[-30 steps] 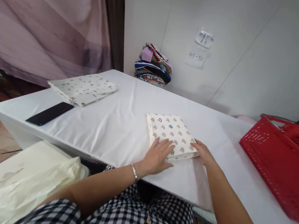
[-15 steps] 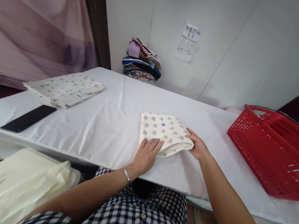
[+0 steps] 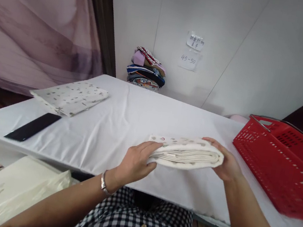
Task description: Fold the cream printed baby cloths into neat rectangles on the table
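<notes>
Between my two hands is a folded white cloth (image 3: 186, 156) printed with small grey shapes and a red one. Its layered edge faces me, and it is raised off the table near the front. My left hand (image 3: 138, 162) grips the left end, thumb below and fingers on top. At the right end, my right hand (image 3: 223, 161) wraps round the fold, with part of its fingers hidden behind the cloth. A second folded cloth (image 3: 70, 97), white with dark specks, lies flat on the left of the table, apart from my hands.
A white-covered table (image 3: 127, 121) spans the view. On its right stands a red plastic basket (image 3: 278, 168); a flat black object (image 3: 33, 126) lies at left. Behind the table is a stack of folded fabrics (image 3: 146, 70). A pale board with plastic film (image 3: 21, 192) sits at lower left.
The folded cloth has been lifted from the table and tilted so its layered edge shows. Both hands have moved right with it, and my left hand has gone from resting on top to gripping.
</notes>
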`<control>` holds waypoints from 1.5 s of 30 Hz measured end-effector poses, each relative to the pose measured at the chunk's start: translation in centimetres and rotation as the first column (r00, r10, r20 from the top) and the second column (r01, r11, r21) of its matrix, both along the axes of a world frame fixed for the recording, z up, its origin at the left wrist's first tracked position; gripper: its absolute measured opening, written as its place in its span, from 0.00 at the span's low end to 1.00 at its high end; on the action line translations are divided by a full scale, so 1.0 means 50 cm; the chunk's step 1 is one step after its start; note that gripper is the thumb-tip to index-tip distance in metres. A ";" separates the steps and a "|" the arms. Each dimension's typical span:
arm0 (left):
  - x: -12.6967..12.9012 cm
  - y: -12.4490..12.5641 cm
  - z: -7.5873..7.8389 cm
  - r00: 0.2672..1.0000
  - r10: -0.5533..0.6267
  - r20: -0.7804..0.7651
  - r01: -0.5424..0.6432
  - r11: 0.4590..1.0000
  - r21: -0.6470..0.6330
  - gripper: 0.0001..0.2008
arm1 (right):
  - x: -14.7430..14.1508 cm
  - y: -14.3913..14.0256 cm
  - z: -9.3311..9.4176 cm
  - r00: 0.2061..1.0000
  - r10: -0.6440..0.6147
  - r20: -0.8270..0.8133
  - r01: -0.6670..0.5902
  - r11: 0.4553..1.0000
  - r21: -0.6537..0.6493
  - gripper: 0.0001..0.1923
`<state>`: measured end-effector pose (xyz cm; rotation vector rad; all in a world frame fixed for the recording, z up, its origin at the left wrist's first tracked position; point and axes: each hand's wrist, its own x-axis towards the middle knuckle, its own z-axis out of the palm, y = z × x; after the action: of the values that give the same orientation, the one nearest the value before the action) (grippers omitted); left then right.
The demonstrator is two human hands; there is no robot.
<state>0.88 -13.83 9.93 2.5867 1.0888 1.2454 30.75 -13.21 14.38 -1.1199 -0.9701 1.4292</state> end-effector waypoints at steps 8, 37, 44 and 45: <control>-0.004 0.086 0.109 0.823 0.207 0.529 0.209 0.756 -0.620 0.19 | -0.062 0.129 0.142 0.998 0.060 -0.022 -0.052 0.963 0.264 0.14; -0.088 0.294 -0.160 0.819 0.524 0.234 -0.071 0.497 -0.865 0.19 | -0.065 0.145 -0.292 0.867 -0.432 0.247 0.435 0.899 0.046 0.51; -0.068 0.297 -0.191 0.816 0.567 0.113 -0.226 0.493 -0.840 0.28 | -0.030 0.238 -0.271 0.557 -0.434 0.708 0.360 0.894 0.265 0.32; -0.070 0.290 -0.200 0.815 0.566 0.120 -0.246 0.527 -0.813 0.28 | -0.037 0.230 -0.274 0.501 -0.457 0.735 0.305 0.888 0.344 0.28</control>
<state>-2.59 0.65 -0.06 1.3997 1.7236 0.9366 28.91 -1.73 0.71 -1.7777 -1.3112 0.3886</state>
